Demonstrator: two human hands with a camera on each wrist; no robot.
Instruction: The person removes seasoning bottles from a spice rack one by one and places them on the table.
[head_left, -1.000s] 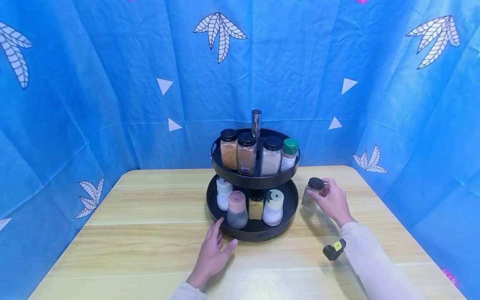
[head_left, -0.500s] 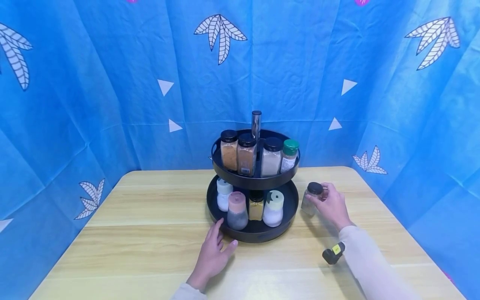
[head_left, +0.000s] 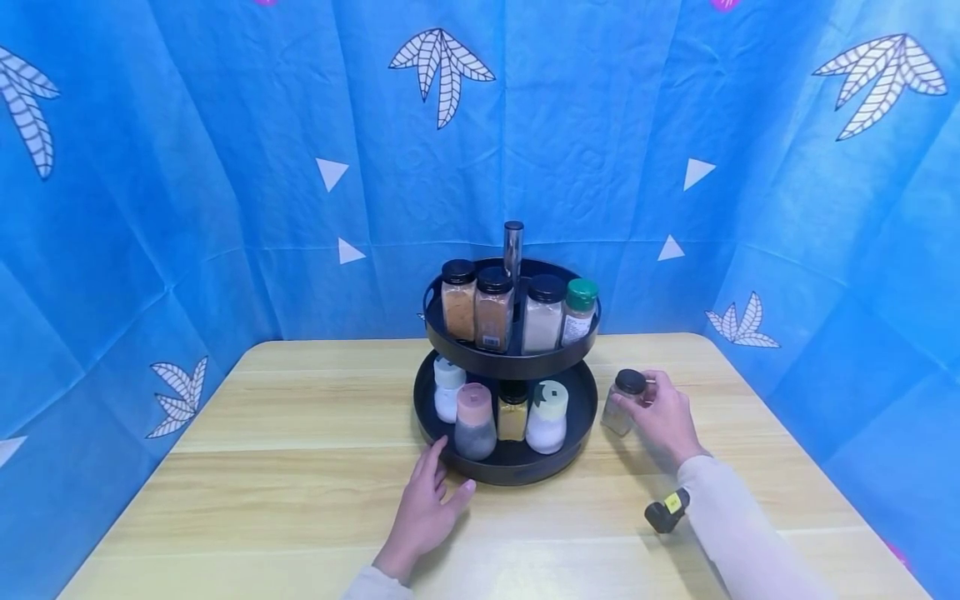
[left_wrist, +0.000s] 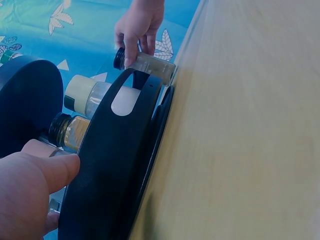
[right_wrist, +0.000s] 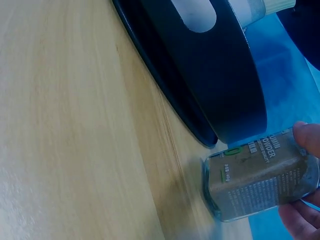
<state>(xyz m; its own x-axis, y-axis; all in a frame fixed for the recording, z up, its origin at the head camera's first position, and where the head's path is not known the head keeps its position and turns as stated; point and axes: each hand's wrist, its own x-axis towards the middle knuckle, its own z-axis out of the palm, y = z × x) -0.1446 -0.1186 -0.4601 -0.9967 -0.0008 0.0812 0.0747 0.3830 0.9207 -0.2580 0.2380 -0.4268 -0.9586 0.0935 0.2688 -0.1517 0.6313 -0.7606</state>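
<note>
In the head view, my right hand (head_left: 667, 419) pinches a clear spice jar (head_left: 621, 408) with a black lid, just right of a two-tier black rack (head_left: 517, 473). The jar's printed label, partly reading "powder", shows in the right wrist view, where the jar (right_wrist: 260, 175) has its base close to the tabletop; whether it touches is unclear. My left hand (head_left: 425, 510) is at the front left of the lower tier, fingers extended and fingertips by its rim. From the left wrist, the thumb of my left hand (left_wrist: 40, 175) appears beside the lower tier's wall (left_wrist: 107, 160).
On the upper tier (head_left: 517, 365) stand several jars, one a green-capped jar (head_left: 580, 310). The lower tier holds a pink-capped shaker (head_left: 476, 422), a yellow-filled jar (head_left: 512, 414) and two white shakers, one a pale-capped shaker (head_left: 547, 417). Blue curtains (head_left: 585, 150) surround the wooden table (head_left: 300, 467).
My right hand has lowered the spice jar slightly toward the tabletop beside the rack. My left hand and the rack have stayed in place.
</note>
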